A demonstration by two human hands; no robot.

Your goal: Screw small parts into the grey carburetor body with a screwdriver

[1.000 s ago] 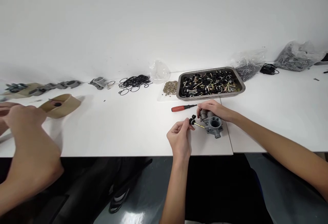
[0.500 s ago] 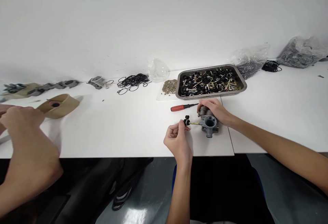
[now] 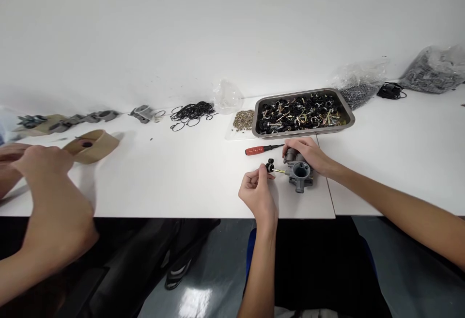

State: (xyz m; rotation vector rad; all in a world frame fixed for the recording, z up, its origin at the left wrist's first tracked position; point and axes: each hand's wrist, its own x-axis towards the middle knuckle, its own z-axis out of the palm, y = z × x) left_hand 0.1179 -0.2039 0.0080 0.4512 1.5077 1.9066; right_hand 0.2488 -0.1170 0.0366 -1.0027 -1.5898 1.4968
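Note:
A grey metal carburetor (image 3: pixel 301 171) rests on the white table, its round bore facing up. My right hand (image 3: pixel 307 153) is closed around its far side, fingers on the rounded grey part there. My left hand (image 3: pixel 258 189) pinches the black end of a small screw fitting (image 3: pixel 269 166) between thumb and fingers. From that black end a thin brass-coloured shaft (image 3: pixel 279 170) reaches to the left side of the carburetor; whether it sits inside cannot be made out. A screwdriver (image 3: pixel 256 150) with a red handle lies just beyond my hands.
Behind stands a metal tray (image 3: pixel 305 135) of black and brass fittings. Left of it are small brass pieces (image 3: pixel 243 120) on plastic and black rubber rings (image 3: pixel 192 112). Plastic bags (image 3: pixel 434 71) lie at right. A co-worker's hands (image 3: pixel 43 163) are at left, near a tan ring-shaped container (image 3: pixel 103 151).
The whole view has shifted slightly, with things appearing a little to the right. My left hand's hold on the black end has tilted the shaft slightly; both hands keep their grip.

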